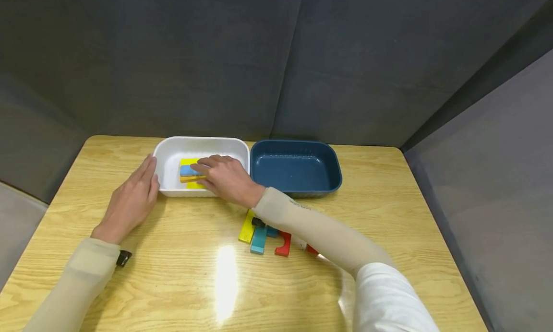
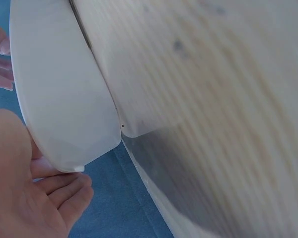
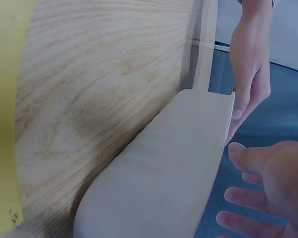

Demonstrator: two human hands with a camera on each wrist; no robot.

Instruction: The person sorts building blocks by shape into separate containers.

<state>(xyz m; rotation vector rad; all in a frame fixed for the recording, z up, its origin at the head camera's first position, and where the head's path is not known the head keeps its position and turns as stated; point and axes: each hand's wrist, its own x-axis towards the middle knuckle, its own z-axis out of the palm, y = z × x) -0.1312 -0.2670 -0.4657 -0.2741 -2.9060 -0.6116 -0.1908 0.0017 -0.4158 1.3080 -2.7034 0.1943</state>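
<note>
My left hand (image 1: 131, 202) lies with straight fingers against the left end of a white plastic tub (image 1: 200, 193). In the left wrist view those fingers (image 2: 72, 198) are beside the tub's rim. My right hand (image 1: 229, 181) reaches into the tub, over a light blue block (image 1: 187, 170) lying on yellow pieces (image 1: 189, 161). It partly covers them in the head view. The right wrist view shows that hand's fingers (image 3: 251, 198) spread apart beyond the tub's near wall (image 3: 154, 173), with nothing visible between them.
A dark blue tub (image 1: 298, 173) stands right of the white one. Before it on the wooden table (image 1: 173, 274) lie a yellow piece (image 1: 247, 229), a teal block (image 1: 259, 238), a red piece with a curved cutout (image 1: 283, 245) and others, partly under my right forearm. Grey panels (image 1: 194, 63) stand behind.
</note>
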